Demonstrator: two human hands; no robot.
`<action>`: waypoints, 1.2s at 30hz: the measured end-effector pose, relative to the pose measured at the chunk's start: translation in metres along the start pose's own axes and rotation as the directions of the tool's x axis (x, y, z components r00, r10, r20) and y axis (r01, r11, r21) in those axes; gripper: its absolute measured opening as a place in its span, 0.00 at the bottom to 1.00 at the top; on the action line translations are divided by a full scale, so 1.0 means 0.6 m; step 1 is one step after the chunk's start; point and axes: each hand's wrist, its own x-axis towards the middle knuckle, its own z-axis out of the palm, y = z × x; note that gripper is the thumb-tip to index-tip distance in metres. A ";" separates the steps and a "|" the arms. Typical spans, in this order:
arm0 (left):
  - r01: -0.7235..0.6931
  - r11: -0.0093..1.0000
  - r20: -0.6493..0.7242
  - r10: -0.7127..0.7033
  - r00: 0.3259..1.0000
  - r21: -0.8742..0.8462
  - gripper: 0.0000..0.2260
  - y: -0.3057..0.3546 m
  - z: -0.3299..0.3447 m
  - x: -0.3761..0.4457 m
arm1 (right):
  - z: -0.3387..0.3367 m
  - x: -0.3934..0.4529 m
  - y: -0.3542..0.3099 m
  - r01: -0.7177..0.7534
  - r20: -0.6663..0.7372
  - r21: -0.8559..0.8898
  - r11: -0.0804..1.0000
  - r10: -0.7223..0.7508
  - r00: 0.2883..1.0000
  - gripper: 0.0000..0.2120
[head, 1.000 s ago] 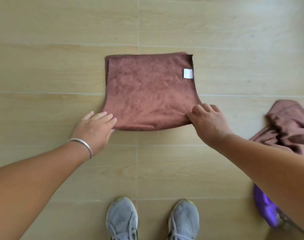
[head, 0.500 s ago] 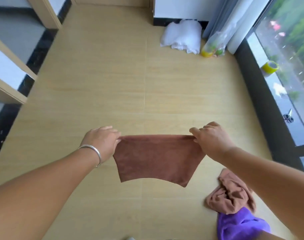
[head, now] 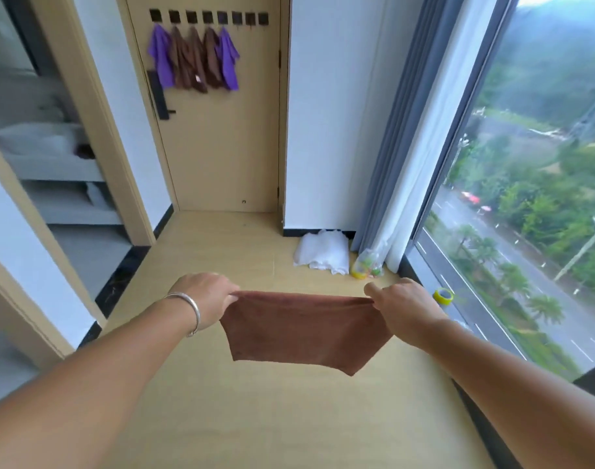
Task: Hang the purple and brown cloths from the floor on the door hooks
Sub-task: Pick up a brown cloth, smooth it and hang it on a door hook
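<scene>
Facing the door (head: 221,147) | left hand (head: 206,299) and right hand (head: 402,308) each pinch a top corner of the brown cloth (head: 302,328), stretched between them | five cloths on the door hooks (head: 208,17)

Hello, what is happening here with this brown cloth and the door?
A person holds a brown cloth stretched in the air, the left hand pinching one top corner and the right hand the other. Ahead is a door with a row of hooks. Five cloths already hang there: purple at each end, brown between. The three hooks on the right look free, so this cloth probably goes on one of them.
</scene>
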 end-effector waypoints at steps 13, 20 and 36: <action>0.115 0.993 -0.389 -0.098 0.916 0.020 0.14 -0.136 -0.314 -0.078 | -0.365 0.071 0.017 -0.099 -0.455 -0.005 0.995 0.086 0.886 0.08; 0.236 0.969 -0.591 -0.150 0.792 0.071 0.13 -0.202 -0.378 -0.105 | -0.436 0.109 -0.049 -0.165 -0.497 -0.020 0.986 0.133 0.858 0.10; 0.374 0.924 -0.604 -0.256 0.754 0.075 0.16 -0.372 -0.416 0.044 | -0.480 0.375 -0.065 -0.099 -0.615 -0.060 0.993 0.041 0.787 0.12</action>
